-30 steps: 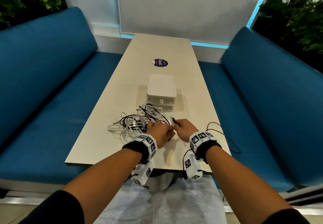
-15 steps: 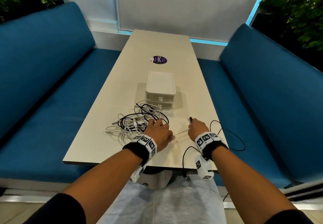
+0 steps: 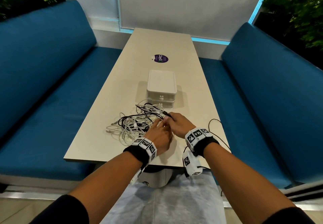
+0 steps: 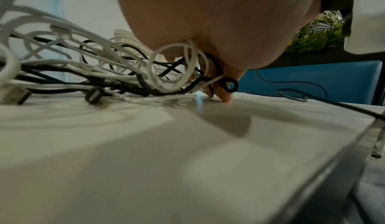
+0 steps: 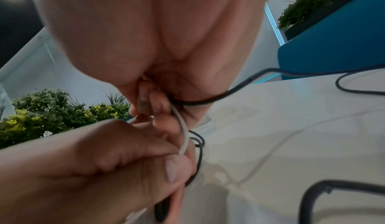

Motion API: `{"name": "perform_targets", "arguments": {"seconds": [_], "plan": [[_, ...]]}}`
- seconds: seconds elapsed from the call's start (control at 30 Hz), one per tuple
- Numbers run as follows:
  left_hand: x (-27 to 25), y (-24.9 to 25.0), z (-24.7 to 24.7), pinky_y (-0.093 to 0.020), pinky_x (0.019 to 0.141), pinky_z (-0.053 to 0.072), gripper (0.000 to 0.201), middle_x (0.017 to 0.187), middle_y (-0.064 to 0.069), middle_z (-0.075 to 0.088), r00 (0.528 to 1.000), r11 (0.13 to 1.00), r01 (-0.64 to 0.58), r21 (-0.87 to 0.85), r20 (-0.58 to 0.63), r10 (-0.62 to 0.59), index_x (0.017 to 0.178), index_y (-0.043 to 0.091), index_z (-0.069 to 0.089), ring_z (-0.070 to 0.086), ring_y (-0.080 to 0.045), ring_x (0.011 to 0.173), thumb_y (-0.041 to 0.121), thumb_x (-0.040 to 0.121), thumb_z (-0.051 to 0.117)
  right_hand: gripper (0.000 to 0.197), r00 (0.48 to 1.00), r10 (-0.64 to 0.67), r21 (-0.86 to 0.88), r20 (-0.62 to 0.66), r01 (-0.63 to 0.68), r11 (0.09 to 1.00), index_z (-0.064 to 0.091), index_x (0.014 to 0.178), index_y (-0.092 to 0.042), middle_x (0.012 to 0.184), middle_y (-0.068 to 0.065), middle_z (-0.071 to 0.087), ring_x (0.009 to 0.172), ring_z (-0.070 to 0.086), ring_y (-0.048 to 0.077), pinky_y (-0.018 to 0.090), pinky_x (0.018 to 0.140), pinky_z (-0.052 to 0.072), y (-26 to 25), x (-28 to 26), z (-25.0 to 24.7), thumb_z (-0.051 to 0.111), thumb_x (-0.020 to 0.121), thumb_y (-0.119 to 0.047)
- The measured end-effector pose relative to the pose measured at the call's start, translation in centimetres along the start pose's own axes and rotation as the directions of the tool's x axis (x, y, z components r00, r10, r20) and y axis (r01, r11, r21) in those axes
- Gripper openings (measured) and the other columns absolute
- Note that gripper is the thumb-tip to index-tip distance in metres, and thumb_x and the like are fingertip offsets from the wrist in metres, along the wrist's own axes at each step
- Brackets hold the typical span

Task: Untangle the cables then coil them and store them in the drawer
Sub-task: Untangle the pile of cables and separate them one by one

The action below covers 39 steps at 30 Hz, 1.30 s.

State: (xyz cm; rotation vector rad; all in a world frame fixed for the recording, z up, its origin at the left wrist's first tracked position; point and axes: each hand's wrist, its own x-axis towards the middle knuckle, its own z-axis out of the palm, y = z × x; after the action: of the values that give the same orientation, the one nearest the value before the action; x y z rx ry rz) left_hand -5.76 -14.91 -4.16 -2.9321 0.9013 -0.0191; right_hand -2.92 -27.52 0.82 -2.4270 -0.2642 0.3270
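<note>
On the near half of the pale bench, a tangle of white and black cables lies just in front of a white two-drawer storage box, both of whose drawers are pushed in. The left hand and the right hand meet at the tangle's right edge, fingers touching. The left grip is closed: thumb and fingers pinch a thin white cable together with black strands, and white and black loops hang under its palm in the left wrist view. The right grip is also closed, its curled fingers holding the same white cable and a black cable, whose plug end sticks out past the knuckles toward the box. That black cable trails in loops over the bench's right edge. A round purple sticker sits farther up the bench, beyond the box.
</note>
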Motion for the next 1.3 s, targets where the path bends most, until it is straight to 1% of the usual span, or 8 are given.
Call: {"name": "perform_targets", "arguments": {"seconds": [0.13,0.2,0.37,0.63,0.87,1.0,1.17,1.3], "plan": [[0.0,-0.6,-1.0,-0.048,0.115,0.017,0.04,0.124,-0.011,0.061,1.0,1.0,-0.018,-0.009,0.0,0.018,0.126,0.012,0.057,0.046,-0.028,0.122,0.033,0.101,0.033,0.032,0.999,-0.008,-0.129,0.031,0.012,0.992,0.061,0.091,-0.013,0.095,0.014,0.069,0.09,0.062,0.031,0.036,0.079,0.046,0.3,-0.5,0.2,0.04,0.101,-0.035],[-0.1,-1.0,-1.1,-0.049,0.11,0.023,0.038,0.115,-0.006,0.062,1.0,1.0,-0.024,-0.005,-0.013,0.024,0.114,0.017,0.063,0.048,-0.025,0.113,0.036,0.1,0.033,0.034,0.999,-0.023,-0.206,0.045,0.032,0.978,0.06,0.094,-0.011,0.096,0.016,0.068,0.089,0.061,0.032,0.036,0.077,0.045,0.7,-0.8,0.3,0.037,0.103,-0.034],[-0.5,-1.8,-0.3,-0.05,0.101,0.028,0.035,0.109,0.004,0.061,0.996,0.998,-0.062,0.017,-0.065,0.063,0.103,0.024,0.068,0.045,-0.025,0.113,0.042,0.099,0.038,0.035,0.999,0.031,-0.303,-0.026,-0.037,0.952,0.057,0.101,-0.007,0.095,0.02,0.066,0.087,0.061,0.038,0.036,0.069,0.042,3.1,-1.3,-1.7,0.033,0.105,-0.032],[-0.5,-1.1,0.0,-0.053,0.109,0.021,0.032,0.114,0.005,0.057,0.994,0.998,-0.058,-0.011,-0.097,0.057,0.108,0.025,0.067,0.04,-0.025,0.121,0.042,0.1,0.04,0.034,0.959,0.202,-0.372,-0.199,-0.265,0.89,0.051,0.114,-0.002,0.102,0.022,0.061,0.077,0.055,0.034,0.033,0.062,0.036,6.6,-1.7,-3.8,0.031,0.105,-0.028],[0.1,-0.7,-0.3,-0.051,0.115,0.014,0.032,0.14,0.005,0.05,0.992,0.995,-0.073,0.065,-0.099,0.079,0.112,0.023,0.071,0.024,-0.024,0.142,0.027,0.092,0.046,0.034,0.979,0.071,-0.333,-0.191,-0.133,0.934,0.046,0.115,-0.004,0.102,0.024,0.062,0.092,0.061,0.043,0.04,0.069,0.042,3.5,-1.3,0.5,0.032,0.104,-0.033],[0.6,-0.9,-0.6,-0.042,0.111,0.025,0.032,0.128,-0.002,0.055,0.994,0.995,-0.096,0.009,-0.05,0.096,0.114,0.015,0.067,0.038,-0.022,0.131,0.021,0.092,0.044,0.033,0.992,0.083,-0.297,-0.093,-0.107,0.949,0.045,0.113,-0.005,0.104,0.023,0.062,0.094,0.06,0.042,0.037,0.068,0.038,2.8,-1.2,2.1,0.03,0.104,-0.033],[0.7,-1.5,-0.4,-0.041,0.101,0.032,0.033,0.13,0.0,0.053,0.998,0.994,-0.066,-0.088,-0.002,0.066,0.126,0.016,0.056,0.042,-0.023,0.124,0.017,0.094,0.051,0.029,0.997,0.069,-0.239,-0.031,-0.074,0.968,0.05,0.112,-0.003,0.104,0.024,0.065,0.096,0.06,0.04,0.039,0.074,0.043,3.5,-1.8,1.7,0.036,0.102,-0.027],[0.8,-1.7,-0.5,-0.042,0.099,0.033,0.024,0.122,0.003,0.058,0.999,0.985,-0.034,-0.171,-0.019,0.031,0.112,0.02,0.062,0.042,-0.022,0.12,0.012,0.093,0.049,0.031,0.997,0.069,-0.229,0.034,-0.059,0.972,0.054,0.116,-0.005,0.111,0.02,0.065,0.101,0.059,0.038,0.039,0.081,0.046,3.6,-2.2,1.4,0.036,0.103,-0.026]]}}
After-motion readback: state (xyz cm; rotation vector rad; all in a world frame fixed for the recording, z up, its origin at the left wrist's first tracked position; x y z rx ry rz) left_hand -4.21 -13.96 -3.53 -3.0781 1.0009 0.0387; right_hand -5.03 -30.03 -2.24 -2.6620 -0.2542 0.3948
